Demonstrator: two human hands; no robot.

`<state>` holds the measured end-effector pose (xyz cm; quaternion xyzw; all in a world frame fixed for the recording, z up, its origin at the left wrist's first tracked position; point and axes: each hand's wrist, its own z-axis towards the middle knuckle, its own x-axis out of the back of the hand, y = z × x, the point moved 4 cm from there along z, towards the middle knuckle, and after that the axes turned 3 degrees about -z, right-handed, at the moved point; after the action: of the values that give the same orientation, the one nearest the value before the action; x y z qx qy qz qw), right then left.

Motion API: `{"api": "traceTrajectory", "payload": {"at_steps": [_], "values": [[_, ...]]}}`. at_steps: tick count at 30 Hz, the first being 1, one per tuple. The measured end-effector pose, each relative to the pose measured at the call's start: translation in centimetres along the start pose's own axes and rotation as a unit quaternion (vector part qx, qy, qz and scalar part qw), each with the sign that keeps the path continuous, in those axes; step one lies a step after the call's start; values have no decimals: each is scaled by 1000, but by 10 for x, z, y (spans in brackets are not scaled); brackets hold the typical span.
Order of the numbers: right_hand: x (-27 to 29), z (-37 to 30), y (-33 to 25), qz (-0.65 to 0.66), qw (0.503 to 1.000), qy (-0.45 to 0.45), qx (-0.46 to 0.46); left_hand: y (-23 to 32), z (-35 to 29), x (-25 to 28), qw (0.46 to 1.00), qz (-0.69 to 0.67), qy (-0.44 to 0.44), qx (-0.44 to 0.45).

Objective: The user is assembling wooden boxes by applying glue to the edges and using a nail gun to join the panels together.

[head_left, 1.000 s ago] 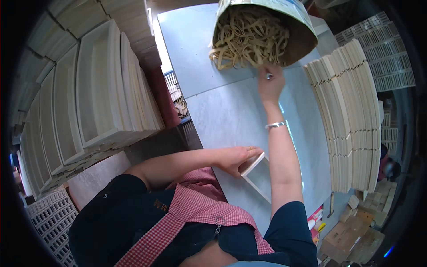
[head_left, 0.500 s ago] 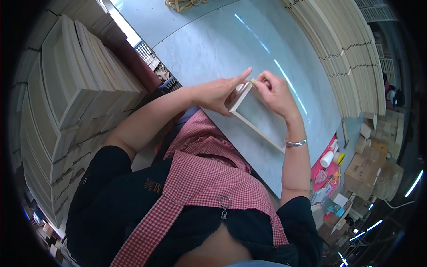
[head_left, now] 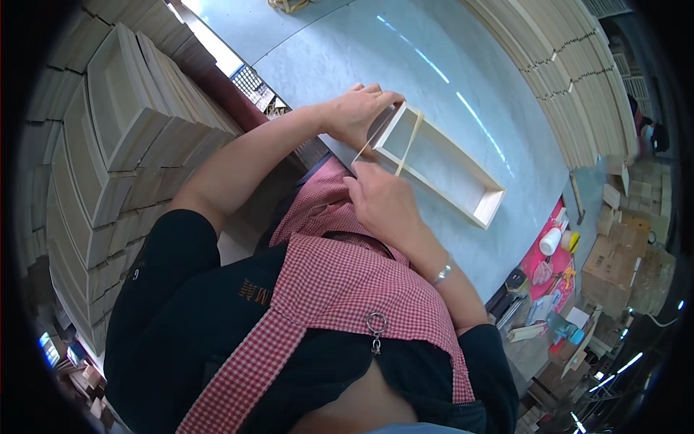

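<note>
A long, narrow wooden frame [head_left: 491,206] lies on the grey tabletop in front of me, slanting from far left to near right. A tan rubber band [head_left: 410,145] crosses it near its left end, and a thin stretched strand runs outside that end toward my fingers. My left hand [head_left: 354,116] grips the frame's left end, fingertips at its far corner; the thumb is partly hidden. Closer to my body, my right hand [head_left: 390,201] is closed with its fingertips on the stretched band, beside the frame's near side. The fingers' undersides are out of sight.
Tall stacks of pale wooden pieces [head_left: 119,108] rise at my left, and more pieces [head_left: 557,87] stand along the right. Tan bands [head_left: 289,5] lie at the table's [head_left: 325,65] far edge. At right are a white bottle [head_left: 551,241] on pink material and cardboard boxes [head_left: 618,253].
My right hand has moved from the frame's far corner toward my body, drawing the band out. The band now spans the frame. My left hand has shifted slightly up around the end.
</note>
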<state>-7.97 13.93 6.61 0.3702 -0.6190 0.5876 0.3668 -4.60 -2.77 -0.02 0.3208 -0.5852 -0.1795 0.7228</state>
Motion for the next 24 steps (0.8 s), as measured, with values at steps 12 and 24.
{"api": "traceTrajectory", "payload": {"at_steps": [12, 24], "values": [[87, -213, 189, -109, 925, 233, -280, -3, -3, 0, 999, 31, -23, 27], [39, -155, 225, 67, 951, 258, -157, -1, -10, -7, 997, 52, 35, 39]]}}
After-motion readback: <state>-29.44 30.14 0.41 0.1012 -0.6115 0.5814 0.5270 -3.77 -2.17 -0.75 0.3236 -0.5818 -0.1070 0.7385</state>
